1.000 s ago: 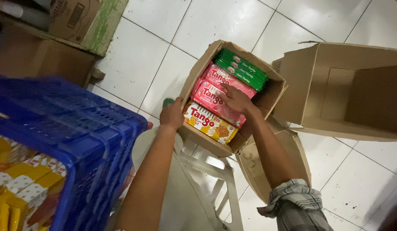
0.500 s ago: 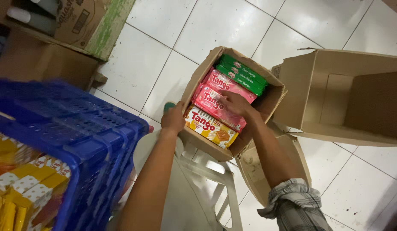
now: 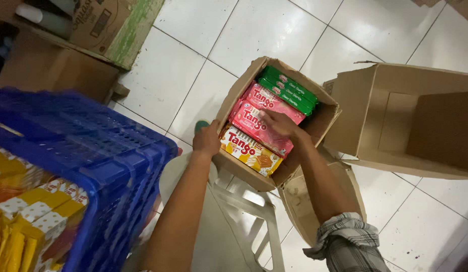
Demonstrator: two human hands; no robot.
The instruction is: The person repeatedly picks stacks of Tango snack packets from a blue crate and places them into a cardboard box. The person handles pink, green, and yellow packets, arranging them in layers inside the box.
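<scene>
Resting flat on a glossy pink wafer pack point(image 3: 259, 123), the right hand point(image 3: 280, 125) has its fingers spread over the wrapper, pressing on it rather than closing around it. That pack lies in the middle of a small open cardboard box point(image 3: 254, 174), whose brown corrugated walls are creased and slightly torn at the rim. On the far side of the pink pack sit slim green packs point(image 3: 289, 88), also glossy and rectangular; on the near side lies an orange and yellow pack point(image 3: 249, 151) with a wafer picture on its film. All the packs lie flat, side by side, touching one another.

The left hand point(image 3: 207, 141) grips the box's left wall at its rim, fingers curled over the outside of the cardboard. The box stands on a pale plastic stool point(image 3: 239, 211) with smooth, rounded legs. A rolled plaid sleeve point(image 3: 345, 236) bunches on the right forearm.

Just right of the box, another larger cardboard carton point(image 3: 395, 121) lies open on its side, plain brown inside. To the near left stands a blue plastic crate point(image 3: 87, 156) with a lattice of slots, and beside it are stacked yellow and orange packets point(image 3: 27, 211). More worn cartons point(image 3: 103, 30) stand at the far left on the white, glazed floor tiles point(image 3: 274, 30), which are speckled with dirt.
</scene>
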